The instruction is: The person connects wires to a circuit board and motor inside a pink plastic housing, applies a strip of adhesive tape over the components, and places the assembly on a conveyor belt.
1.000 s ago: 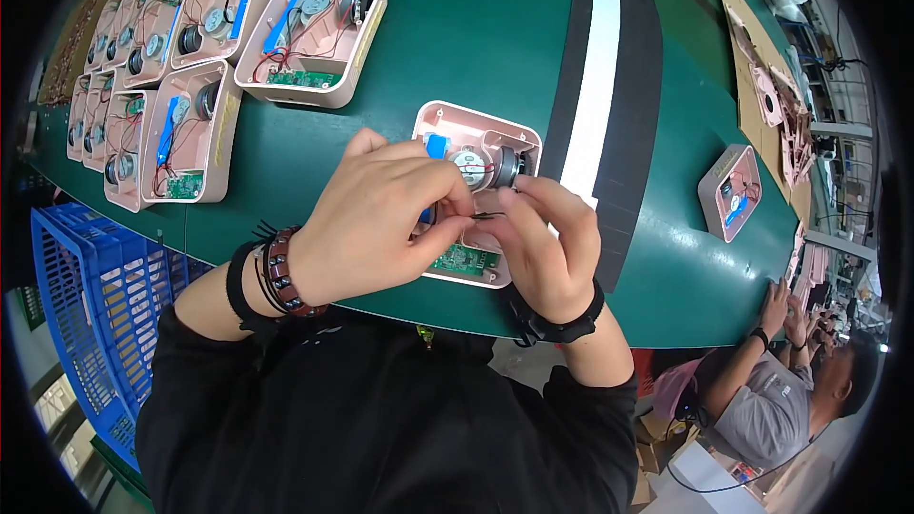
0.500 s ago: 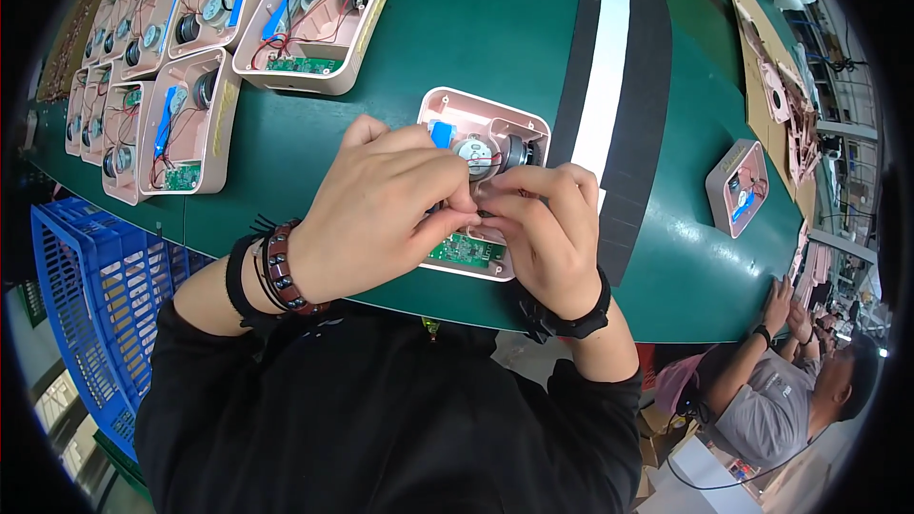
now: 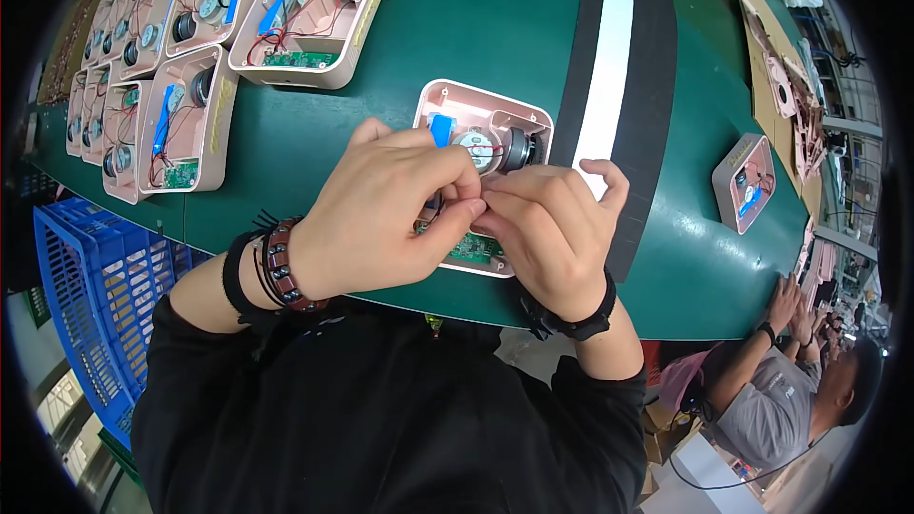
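An open pale pink plastic housing lies on the table in front of me. Inside it are a blue wrapped block, a round silvery part with red wires across it, a black speaker and a green circuit board. Above the board, my left hand pinches with thumb and forefinger. My right hand meets it there, thumb and forefinger also pinched and its little finger raised. Whatever lies between the fingertips is too small and covered to make out. Both hands partly hide the housing.
Several similar wired housings stand in rows at the left, and another housing sits at the right. A black mat with a white strip crosses the green table. A blue crate is below left; a co-worker works at right.
My right hand has turned slightly and its little finger has lifted outward. The fingertips of both hands stay together over the board, the left thumb straighter than before.
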The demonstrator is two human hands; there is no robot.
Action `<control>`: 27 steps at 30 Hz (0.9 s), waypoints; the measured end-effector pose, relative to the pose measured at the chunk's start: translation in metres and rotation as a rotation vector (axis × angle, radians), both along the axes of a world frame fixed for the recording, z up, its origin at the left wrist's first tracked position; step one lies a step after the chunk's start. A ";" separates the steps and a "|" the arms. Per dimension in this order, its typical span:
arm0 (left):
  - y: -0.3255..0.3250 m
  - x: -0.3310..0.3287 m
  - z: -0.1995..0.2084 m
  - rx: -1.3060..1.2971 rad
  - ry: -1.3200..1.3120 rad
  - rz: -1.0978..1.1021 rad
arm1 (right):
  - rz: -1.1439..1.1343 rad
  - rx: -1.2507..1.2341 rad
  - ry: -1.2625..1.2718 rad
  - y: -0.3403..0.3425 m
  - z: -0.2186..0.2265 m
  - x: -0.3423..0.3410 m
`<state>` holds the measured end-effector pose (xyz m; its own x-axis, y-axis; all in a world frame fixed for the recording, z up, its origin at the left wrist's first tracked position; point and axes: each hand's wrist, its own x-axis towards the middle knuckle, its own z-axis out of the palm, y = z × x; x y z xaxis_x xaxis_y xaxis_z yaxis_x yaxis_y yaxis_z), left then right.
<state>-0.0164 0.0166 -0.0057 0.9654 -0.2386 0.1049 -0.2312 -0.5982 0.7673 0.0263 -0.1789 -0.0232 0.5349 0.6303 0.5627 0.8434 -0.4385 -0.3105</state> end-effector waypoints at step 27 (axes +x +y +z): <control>0.002 -0.005 -0.005 0.216 -0.267 -0.036 | 0.077 0.006 0.290 -0.001 0.000 0.004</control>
<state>-0.0216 0.0182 -0.0105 0.9012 -0.3164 0.2961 -0.4308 -0.7283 0.5330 0.0305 -0.1804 -0.0228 0.6249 0.6721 0.3972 0.7495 -0.3741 -0.5462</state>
